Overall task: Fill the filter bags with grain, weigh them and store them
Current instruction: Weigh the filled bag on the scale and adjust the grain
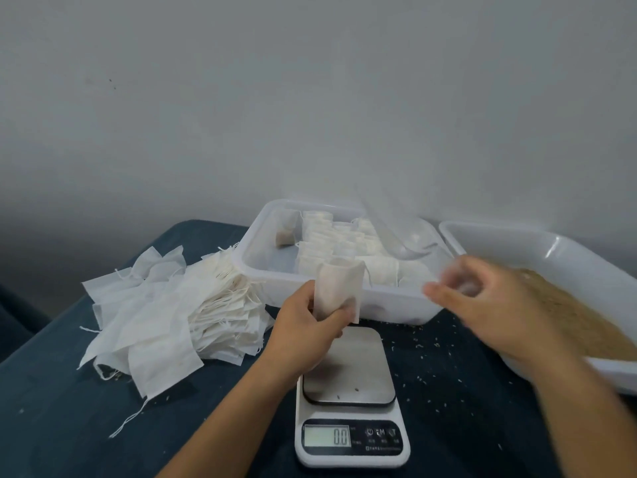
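Filter bag (339, 291) upright, left hand (310, 326) gripping

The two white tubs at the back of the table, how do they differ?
The left tub is translucent and holds rows of filled filter bags plus a clear scoop; the right tub is opaque white and holds loose brown grain. The left tub sits behind the scale, the right tub off to its right. Both are rectangular and uncovered.
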### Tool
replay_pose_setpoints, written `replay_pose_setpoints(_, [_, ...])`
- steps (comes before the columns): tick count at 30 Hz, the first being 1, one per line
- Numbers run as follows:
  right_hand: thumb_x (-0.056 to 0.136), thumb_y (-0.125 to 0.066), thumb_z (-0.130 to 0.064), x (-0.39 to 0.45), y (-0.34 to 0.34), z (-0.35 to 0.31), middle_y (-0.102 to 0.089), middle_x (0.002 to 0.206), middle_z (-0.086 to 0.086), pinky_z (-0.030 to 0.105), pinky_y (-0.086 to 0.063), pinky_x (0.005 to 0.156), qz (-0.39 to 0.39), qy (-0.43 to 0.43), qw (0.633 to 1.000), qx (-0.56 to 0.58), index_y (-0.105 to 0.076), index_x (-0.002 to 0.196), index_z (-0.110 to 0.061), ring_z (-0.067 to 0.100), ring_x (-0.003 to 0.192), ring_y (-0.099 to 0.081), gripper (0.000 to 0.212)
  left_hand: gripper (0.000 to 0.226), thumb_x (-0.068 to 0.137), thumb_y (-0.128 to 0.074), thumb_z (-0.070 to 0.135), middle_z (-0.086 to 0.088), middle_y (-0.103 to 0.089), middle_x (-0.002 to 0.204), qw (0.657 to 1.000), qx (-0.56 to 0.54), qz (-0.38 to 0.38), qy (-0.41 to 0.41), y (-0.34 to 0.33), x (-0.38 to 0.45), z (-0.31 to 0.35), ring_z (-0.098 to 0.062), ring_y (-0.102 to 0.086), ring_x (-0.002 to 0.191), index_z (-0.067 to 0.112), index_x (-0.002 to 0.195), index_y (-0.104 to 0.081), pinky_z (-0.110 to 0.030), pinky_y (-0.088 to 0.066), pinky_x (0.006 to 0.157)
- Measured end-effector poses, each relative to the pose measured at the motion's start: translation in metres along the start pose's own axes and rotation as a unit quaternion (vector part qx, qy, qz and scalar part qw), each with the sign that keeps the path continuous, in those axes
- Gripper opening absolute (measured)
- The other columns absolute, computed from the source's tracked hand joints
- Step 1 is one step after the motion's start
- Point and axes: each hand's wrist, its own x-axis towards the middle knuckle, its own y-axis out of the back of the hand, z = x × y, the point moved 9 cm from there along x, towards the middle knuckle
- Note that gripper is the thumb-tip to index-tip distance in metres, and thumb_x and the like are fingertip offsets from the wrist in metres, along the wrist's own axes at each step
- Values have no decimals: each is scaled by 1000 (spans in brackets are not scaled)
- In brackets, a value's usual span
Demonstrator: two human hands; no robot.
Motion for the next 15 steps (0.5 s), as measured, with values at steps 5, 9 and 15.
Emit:
replay_pose_setpoints(5, [87, -81, -31, 6, -86, 7, -73, 95, -15, 18, -45, 50, -76, -7, 966, 246, -65, 98, -16, -2, 54, -53, 25, 34, 83, -83, 28, 6, -76, 102, 996, -25, -86, -12, -17, -4, 3, -14, -73, 89, 29, 115, -71, -25, -59, 72])
replay_pose_setpoints(9, [87, -82, -24, 6, -90, 8, -64, 73, -12, 18, -47, 50, -37, 32, 963, 265, -57, 83, -17, -1, 57, -57, 25, 30, 89, -79, 26, 1, -76, 107, 989, -26, -143, -31, -27, -7, 4, -17, -74, 98, 28, 118, -71, -26, -59, 75])
replay_pose_setpoints(15, [88, -81, -15, -3, -75, 13, -66, 73, -13, 18, -47, 48, 19, 38, 949, 313, -48, 72, -18, 0, 55, -57, 36, 21, 94, -63, 44, 1, -78, 101, 991, -50, -117, -37, -27, -4, 6, -16, -73, 95, 34, 102, -80, -34, -61, 84])
